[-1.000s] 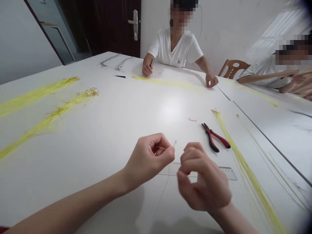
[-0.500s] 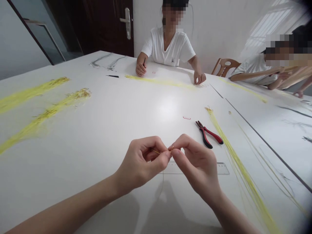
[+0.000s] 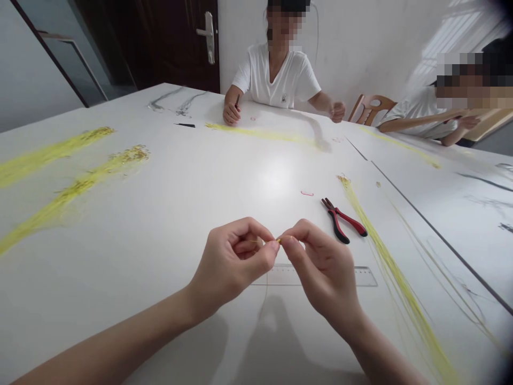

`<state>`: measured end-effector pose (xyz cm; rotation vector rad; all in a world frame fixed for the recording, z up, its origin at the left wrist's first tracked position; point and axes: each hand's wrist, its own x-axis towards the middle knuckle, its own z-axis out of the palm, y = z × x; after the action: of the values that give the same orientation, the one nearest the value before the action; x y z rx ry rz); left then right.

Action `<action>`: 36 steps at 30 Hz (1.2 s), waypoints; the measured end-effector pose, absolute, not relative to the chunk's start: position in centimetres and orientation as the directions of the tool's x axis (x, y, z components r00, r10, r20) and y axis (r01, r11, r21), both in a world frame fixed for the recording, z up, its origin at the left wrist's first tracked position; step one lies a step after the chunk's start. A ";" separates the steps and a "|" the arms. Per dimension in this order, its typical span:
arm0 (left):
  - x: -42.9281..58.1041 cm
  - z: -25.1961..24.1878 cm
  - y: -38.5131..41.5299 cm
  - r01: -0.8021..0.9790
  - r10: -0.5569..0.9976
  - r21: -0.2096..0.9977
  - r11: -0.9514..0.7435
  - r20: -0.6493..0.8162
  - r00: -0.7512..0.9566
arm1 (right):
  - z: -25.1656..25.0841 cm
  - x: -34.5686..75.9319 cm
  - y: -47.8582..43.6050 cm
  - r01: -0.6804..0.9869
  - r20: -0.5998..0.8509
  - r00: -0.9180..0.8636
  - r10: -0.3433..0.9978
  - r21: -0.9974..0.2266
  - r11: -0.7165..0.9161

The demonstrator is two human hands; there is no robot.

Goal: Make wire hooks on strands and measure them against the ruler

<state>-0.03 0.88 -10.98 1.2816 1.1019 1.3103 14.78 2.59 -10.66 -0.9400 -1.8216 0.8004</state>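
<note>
Thumb and forefinger of my left hand (image 3: 236, 262) pinch a thin yellow thread (image 3: 266, 291), whose tail hangs down over the table. My right hand (image 3: 324, 267) meets it fingertip to fingertip, pinching the same thread at a tiny yellow bit (image 3: 279, 241). Under both hands lies a clear ruler (image 3: 365, 276), partly hidden. Pliers with red and black handles (image 3: 342, 220) rest just beyond my right hand. A small red-edged piece (image 3: 306, 193) sits to their left.
A yellow thread bundle (image 3: 395, 275) runs along the right, near a dark table seam (image 3: 436, 240). Two more bundles (image 3: 76, 187) lie left. Across the white table (image 3: 180, 176) sits a person in white (image 3: 280, 80); another person (image 3: 420, 115) is at the right.
My joined fingertips have risen slightly, and the tiny yellow bit shows between them. The person opposite has lifted one hand off the table. A hand at the far right edge has left view.
</note>
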 end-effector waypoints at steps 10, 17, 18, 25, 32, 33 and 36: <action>0.1 -11.8 0.7 0.065 0.987 0.987 -0.147 0.150 -0.048 | -11.1 14.6 3.0 0.355 0.440 -0.266 0.858 -0.782 0.512; 0.2 -11.0 1.0 0.089 0.997 0.995 -0.045 0.051 -0.066 | -10.8 15.6 4.4 0.603 0.439 -0.300 0.847 -0.601 0.525; 0.2 -10.8 1.0 0.080 0.996 0.997 -0.008 0.015 -0.085 | -10.9 16.2 5.2 0.711 0.406 -0.284 0.869 -0.519 0.475; -0.2 -11.2 1.3 -0.104 0.984 0.979 0.177 -0.180 -0.019 | -13.0 22.2 10.7 0.977 0.169 0.175 0.970 -0.153 -0.149; -0.8 -11.4 1.8 -0.253 0.981 0.948 0.192 -0.186 0.047 | -14.0 23.4 10.9 0.978 -0.003 0.207 0.978 -0.028 -0.207; -0.8 -11.3 1.8 -0.272 0.982 0.944 0.188 -0.180 0.053 | -14.1 23.4 10.9 0.975 -0.009 0.220 0.975 -0.023 -0.220; -1.0 -11.1 1.8 -0.313 0.984 0.933 0.178 -0.163 0.075 | -14.3 23.5 11.0 0.969 -0.008 0.245 0.969 -0.031 -0.245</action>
<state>-0.98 1.77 -11.10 0.8697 1.0136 1.1850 23.46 11.03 -14.27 -2.4634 -1.9174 0.0403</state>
